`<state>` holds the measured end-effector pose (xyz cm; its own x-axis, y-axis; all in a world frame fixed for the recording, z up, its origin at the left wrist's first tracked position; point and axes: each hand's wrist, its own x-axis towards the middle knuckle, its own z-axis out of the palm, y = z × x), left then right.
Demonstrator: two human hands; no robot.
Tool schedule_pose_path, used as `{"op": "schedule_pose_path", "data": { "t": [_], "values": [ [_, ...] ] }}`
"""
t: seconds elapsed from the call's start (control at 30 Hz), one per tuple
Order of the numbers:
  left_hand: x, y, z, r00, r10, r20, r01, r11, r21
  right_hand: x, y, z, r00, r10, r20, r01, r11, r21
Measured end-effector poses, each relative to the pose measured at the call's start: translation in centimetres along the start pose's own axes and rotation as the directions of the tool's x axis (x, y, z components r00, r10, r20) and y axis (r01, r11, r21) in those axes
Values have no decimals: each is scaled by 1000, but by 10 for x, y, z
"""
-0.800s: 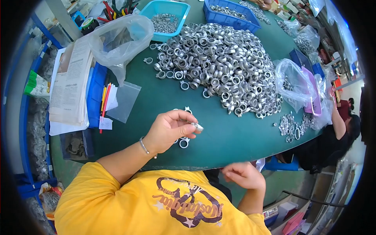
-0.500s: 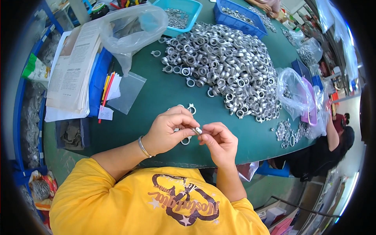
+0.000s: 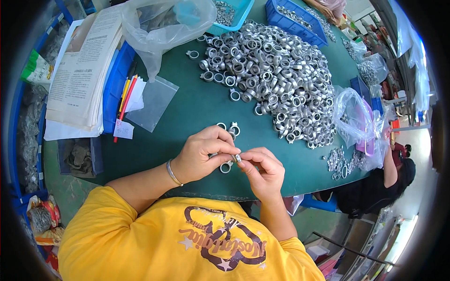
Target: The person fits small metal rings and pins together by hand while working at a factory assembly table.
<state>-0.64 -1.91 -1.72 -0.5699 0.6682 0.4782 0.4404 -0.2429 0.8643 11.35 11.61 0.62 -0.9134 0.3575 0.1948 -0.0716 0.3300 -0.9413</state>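
My left hand (image 3: 205,153) pinches a small silver metal ring (image 3: 237,158) between thumb and fingertips, its flat lug facing up. Against the ring's right side are the closed thumb and fingertips of my right hand (image 3: 263,172), so both hands grip it just above the table's near edge. Several similar loose rings (image 3: 235,129) lie beside and partly behind my left hand, some half hidden by its fingers. Beyond them spreads a large heap of grey metal rings (image 3: 286,84), each with a small lug.
The green table (image 3: 187,112) carries a clear plastic bag (image 3: 176,28), newspapers (image 3: 84,70), pencils (image 3: 123,105) and a flat zip bag (image 3: 157,103) at left. Blue bins (image 3: 300,21) stand behind the heap. Small metal parts (image 3: 340,164) lie at right, near a person in black (image 3: 370,182).
The view has shifted slightly, so the table things sit a little differently in it. My hands stay together on the ring, which looks turned a little.
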Motion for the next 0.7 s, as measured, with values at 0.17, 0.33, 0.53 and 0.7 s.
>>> {"op": "schedule_pose_path", "data": {
  "t": [0.17,0.33,0.53,0.7],
  "values": [
    [-3,-1,-2,1000,-29,-9,29,1000,11,4,-1,3,999,-36,32,38,997,-66],
    [-4,-8,-3,1000,-23,-7,24,999,25,5,4,4,992,93,91,-95,995,17],
    [-14,-9,1,931,-348,108,365,889,-277,10,5,10,996,-74,43,78,993,-84],
    [-13,-7,5,916,-383,119,387,764,-517,13,5,11,987,-154,-57,141,973,-185]
  ]
}}
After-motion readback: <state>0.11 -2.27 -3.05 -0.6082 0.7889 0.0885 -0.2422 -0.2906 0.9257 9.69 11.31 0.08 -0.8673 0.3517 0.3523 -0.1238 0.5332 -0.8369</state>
